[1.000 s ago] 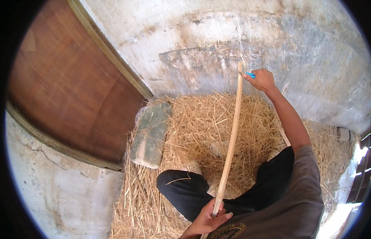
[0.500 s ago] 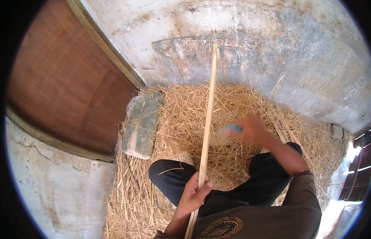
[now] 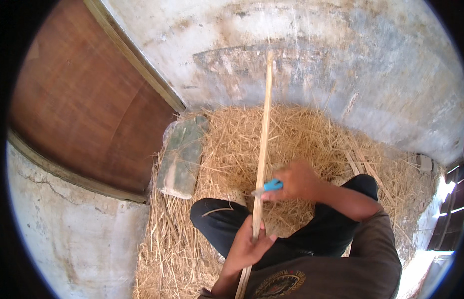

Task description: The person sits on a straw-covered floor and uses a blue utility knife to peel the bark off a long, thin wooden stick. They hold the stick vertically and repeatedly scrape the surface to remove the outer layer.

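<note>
A long, pale wooden strip point(image 3: 266, 119) slants up from my lap, its far end in front of the wall. My left hand point(image 3: 248, 244) grips it low down, close to my body, with the thumb to the right side. In my right hand point(image 3: 296, 180) is a blue-handled utility knife point(image 3: 273, 185), slightly blurred. Its blade lies against or just over the strip, a little above my left hand; exact contact cannot be made out.
Straw and shavings point(image 3: 232, 134) cover the floor around my crossed legs. A greenish-grey block point(image 3: 181, 159) lies at the left beside a brown wooden panel point(image 3: 92, 99). A stained wall point(image 3: 391, 84) rises ahead. A small grey block point(image 3: 424, 162) sits at the right.
My right hand has moved down and left with the knife, from right of the strip onto it. The left hand keeps its hold and has shifted slightly.
</note>
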Demonstrator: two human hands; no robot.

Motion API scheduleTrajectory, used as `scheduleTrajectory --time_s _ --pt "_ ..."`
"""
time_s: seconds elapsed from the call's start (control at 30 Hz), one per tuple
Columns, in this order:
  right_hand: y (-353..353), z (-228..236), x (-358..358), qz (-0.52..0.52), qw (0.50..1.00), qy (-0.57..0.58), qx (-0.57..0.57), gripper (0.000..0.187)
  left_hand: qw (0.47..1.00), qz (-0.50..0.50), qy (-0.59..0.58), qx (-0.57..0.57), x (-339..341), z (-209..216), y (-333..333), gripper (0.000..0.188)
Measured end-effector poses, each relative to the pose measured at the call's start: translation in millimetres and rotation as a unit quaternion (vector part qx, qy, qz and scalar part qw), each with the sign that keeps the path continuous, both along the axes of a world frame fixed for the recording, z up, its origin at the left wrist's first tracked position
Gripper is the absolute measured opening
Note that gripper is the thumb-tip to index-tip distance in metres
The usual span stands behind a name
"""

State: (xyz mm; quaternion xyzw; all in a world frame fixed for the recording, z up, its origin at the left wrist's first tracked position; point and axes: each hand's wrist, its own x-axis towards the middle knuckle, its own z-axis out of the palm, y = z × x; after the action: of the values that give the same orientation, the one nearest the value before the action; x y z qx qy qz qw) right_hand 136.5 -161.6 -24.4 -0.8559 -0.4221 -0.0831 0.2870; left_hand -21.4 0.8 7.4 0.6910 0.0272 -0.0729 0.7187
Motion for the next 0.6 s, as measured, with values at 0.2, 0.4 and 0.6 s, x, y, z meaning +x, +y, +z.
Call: scheduleTrajectory --time_s 0.2,0.4,0.6 --pt "-17 -20 91 -0.212 0.977 0.008 -0.011 0.067 0.997 -0.066 0.037 -0.031 -10 8 -1 0.031" --pt "-11 -10 42 -0.1 0.995 0.023 -0.022 0.067 0.991 -0.062 0.073 -0.09 -25 -6 7 0.033" --pt "-17 -22 93 -0.185 0.983 -0.013 -0.007 0.07 0.994 -0.083 0.06 -0.047 -28 -1 12 0.034"
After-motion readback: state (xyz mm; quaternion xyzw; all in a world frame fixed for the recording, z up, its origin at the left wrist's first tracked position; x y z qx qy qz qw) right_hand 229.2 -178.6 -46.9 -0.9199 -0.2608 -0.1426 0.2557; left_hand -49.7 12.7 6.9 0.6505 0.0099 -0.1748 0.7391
